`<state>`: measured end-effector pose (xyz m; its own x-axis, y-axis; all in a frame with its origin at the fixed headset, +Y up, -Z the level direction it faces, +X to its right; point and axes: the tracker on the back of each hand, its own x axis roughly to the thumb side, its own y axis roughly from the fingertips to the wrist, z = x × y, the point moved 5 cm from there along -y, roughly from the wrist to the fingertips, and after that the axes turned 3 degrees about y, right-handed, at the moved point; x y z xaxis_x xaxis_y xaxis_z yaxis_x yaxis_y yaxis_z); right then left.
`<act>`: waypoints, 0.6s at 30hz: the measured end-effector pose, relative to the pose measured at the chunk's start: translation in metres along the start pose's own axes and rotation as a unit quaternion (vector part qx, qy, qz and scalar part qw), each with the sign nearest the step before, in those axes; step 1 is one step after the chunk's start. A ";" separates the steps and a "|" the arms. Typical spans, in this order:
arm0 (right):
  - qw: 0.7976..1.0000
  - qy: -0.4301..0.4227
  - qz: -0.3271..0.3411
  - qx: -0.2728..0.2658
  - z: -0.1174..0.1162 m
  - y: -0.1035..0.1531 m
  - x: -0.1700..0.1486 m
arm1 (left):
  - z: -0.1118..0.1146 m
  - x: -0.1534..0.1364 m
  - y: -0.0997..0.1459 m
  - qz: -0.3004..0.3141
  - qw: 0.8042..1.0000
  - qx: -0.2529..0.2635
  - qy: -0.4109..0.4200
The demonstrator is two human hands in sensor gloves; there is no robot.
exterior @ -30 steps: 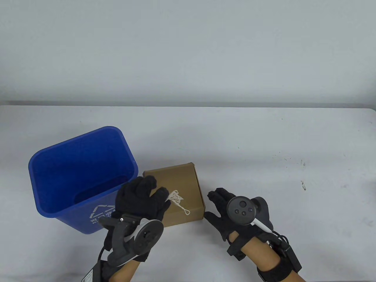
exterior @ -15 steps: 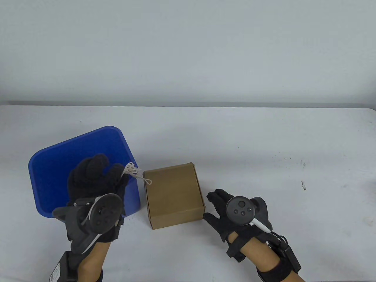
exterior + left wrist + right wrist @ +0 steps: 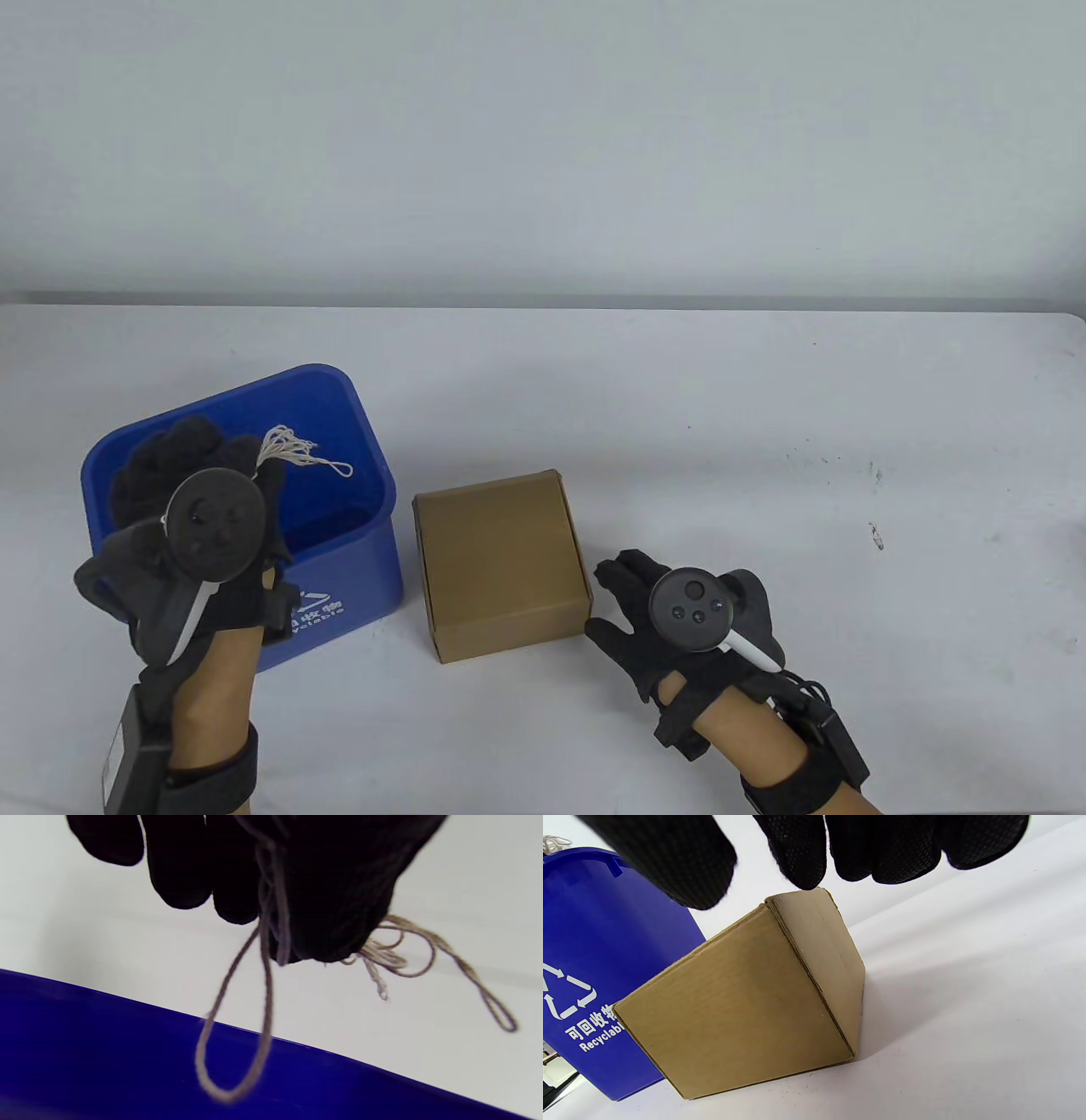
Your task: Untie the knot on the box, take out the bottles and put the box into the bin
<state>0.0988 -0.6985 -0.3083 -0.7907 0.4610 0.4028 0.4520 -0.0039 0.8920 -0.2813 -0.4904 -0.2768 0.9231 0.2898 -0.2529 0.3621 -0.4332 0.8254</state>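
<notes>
The closed brown cardboard box (image 3: 501, 564) sits on the white table (image 3: 721, 424) just right of the blue bin (image 3: 339, 399). No string is on it and no bottles show. My left hand (image 3: 229, 454) hovers over the bin's opening and pinches a bundle of pale string (image 3: 293, 450) whose loops dangle above the inside. In the left wrist view the string (image 3: 266, 1005) hangs from my curled fingers (image 3: 186, 878) over the bin rim (image 3: 127, 1035). My right hand (image 3: 624, 594) lies beside the box's right side, fingers straight, holding nothing. In the right wrist view its fingertips (image 3: 801, 853) hang just over the box (image 3: 746, 997).
The bin (image 3: 606, 942) carries a white recycling mark and stands close against the box's left side. The table's far edge meets a pale wall. A few dark specks (image 3: 874, 535) mark the table at the right.
My left hand has carried the string off the box leftward, from over the box top to above the bin. The right hand and the box have stayed put.
</notes>
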 end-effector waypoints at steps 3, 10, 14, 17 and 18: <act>1.000 0.001 -0.001 0.003 -0.001 0.000 0.000 | -0.001 -0.005 0.000 -0.012 1.000 0.007 0.001; 1.000 0.003 -0.003 0.007 -0.001 0.000 0.000 | 0.003 -0.015 -0.004 -0.034 0.999 -0.019 0.001; 1.000 0.003 -0.003 0.007 -0.002 0.000 0.000 | 0.001 -0.013 -0.003 -0.026 0.999 -0.026 -0.010; 1.000 0.001 -0.005 0.006 -0.001 -0.001 -0.001 | -0.001 -0.012 -0.003 -0.023 0.999 -0.029 -0.012; 1.000 0.001 -0.005 0.006 -0.001 0.000 -0.001 | -0.002 -0.011 -0.002 -0.021 0.999 -0.027 -0.013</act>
<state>0.0991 -0.6995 -0.3090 -0.7960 0.4596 0.3939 0.4485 0.0109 0.8937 -0.2925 -0.4905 -0.2746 0.9101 0.2846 -0.3011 0.3947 -0.3748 0.8389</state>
